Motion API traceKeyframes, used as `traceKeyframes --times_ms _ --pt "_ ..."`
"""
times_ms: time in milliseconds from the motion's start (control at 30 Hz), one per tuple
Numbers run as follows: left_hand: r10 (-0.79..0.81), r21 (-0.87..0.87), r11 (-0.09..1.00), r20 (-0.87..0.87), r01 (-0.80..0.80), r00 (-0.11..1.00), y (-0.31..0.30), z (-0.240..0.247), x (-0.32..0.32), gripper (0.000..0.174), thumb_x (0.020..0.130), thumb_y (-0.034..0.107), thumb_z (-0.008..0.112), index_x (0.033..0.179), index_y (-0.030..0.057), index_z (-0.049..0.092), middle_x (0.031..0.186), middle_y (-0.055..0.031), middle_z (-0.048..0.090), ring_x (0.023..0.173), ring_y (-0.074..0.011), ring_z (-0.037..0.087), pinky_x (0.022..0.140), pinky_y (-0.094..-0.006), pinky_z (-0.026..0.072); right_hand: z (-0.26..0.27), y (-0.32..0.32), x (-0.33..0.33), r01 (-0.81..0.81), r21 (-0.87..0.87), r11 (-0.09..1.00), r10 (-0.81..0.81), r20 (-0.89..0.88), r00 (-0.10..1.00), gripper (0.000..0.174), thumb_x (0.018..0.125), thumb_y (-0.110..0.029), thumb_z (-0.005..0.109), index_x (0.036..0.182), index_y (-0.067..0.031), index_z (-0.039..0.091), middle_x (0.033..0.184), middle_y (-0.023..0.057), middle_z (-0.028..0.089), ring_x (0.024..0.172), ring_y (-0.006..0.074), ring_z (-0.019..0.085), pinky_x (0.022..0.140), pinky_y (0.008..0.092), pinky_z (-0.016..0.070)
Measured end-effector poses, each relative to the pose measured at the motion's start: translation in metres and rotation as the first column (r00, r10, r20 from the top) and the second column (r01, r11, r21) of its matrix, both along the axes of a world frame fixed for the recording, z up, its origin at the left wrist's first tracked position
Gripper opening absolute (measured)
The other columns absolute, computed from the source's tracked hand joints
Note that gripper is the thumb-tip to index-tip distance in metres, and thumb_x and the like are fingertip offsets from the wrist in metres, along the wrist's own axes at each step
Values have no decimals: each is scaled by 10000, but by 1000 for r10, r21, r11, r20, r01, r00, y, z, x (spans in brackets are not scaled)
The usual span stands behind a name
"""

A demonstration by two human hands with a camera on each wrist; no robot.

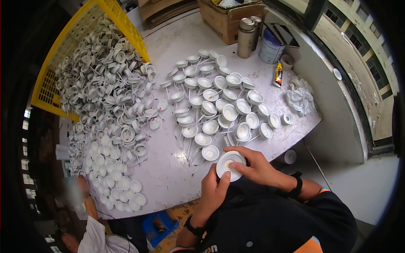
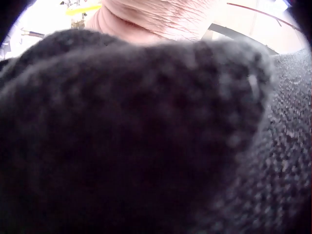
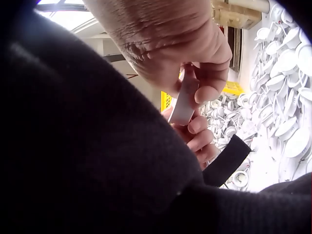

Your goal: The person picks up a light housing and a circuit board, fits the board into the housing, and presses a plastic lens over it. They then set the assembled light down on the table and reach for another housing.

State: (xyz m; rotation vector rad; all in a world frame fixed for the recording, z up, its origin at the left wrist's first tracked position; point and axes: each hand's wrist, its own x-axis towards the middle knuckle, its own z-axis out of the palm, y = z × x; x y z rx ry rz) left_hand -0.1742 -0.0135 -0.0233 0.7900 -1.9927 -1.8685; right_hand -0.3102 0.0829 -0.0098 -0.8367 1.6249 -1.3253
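Left wrist cam's mostly blocked by dark cloth [image 2: 122, 136]. Head view: yellow crate [image 1: 130, 33] cut off up top, cluttered pale surface [image 1: 158, 185], then left grip [image 1: 213, 189] and right grip [image 1: 258, 166] both pinching one white light [image 1: 228, 157] near the front edge, its back hidden. Window frame [image 1: 315, 14] far right.

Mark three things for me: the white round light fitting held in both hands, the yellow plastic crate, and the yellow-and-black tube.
White round light fitting [image 1: 228, 163]: head view, its yellow-dotted centre.
Yellow plastic crate [image 1: 128, 29]: head view, its side wall.
Yellow-and-black tube [image 1: 278, 76]: head view, middle of its body.
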Motion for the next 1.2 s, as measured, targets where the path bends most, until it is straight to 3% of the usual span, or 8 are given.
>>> traceKeyframes --times_ms 33,333,533,700,867,933,1033,1200 --pt "3 0 1000 -1 -3 1000 0 -1 0 260 857 179 522 1005 -34 506 819 -115 594 730 -143 560 657 -297 450 0 0 -1 -1 13 1000 1 6 1000 366 854 -107 538 1212 -45 493 976 116 602 770 136 552 677 279 457" --pt "32 -198 980 125 -6 992 -2 -1 -3 207 800 165 548 912 -7 519 727 -188 587 651 -315 605 583 -372 461 0 2 -2 -40 50 998 38 49 998 378 829 -71 503 1207 -65 500 852 88 594 620 107 515 570 264 437" --pt "25 -267 964 149 16 989 -4 -2 -3 204 797 159 564 923 3 527 740 -175 595 652 -304 608 582 -363 463 -5 1 -1 -16 48 999 16 10 1000 383 815 -62 509 1198 -55 502 850 88 597 612 102 521 562 261 438" --pt "33 -9 999 40 -32 999 -12 -15 -3 294 849 212 603 1002 -31 541 760 -109 618 668 -129 585 598 -279 467 -10 -4 -5 31 67 997 -34 38 999 368 816 -60 511 1184 -36 509 880 84 605 628 103 521 569 257 438" --pt "9 17 1000 104 -11 995 -26 -37 -6 275 861 212 589 1012 -15 557 721 -72 614 634 -115 572 578 -255 461 -31 -15 -9 52 55 997 -49 -47 998 374 818 -66 510 1191 -43 513 882 97 603 635 106 529 572 247 436" --pt "-29 256 967 146 -9 989 -39 -45 -13 260 866 212 582 1010 -4 564 763 -59 617 651 -99 572 563 -235 463 -37 -22 -18 -16 102 995 17 -4 1000 429 847 -102 511 1268 -61 440 871 70 576 580 87 534 508 220 445" --pt "111 297 946 65 -126 992 -78 -62 -29 253 866 210 581 1005 -1 564 819 -59 616 683 -95 578 551 -221 472 -53 -27 -29 113 37 993 -115 60 992 556 840 -182 606 1330 -91 358 1133 133 511 719 127 543 616 264 458" --pt "173 -36 985 220 -169 960 -192 -98 -62 297 819 249 633 930 -23 594 797 -75 627 671 -115 583 550 -240 466 -67 -21 -47 175 21 984 -176 89 980 452 832 -158 615 1251 -86 459 1088 105 521 765 135 549 675 253 459"
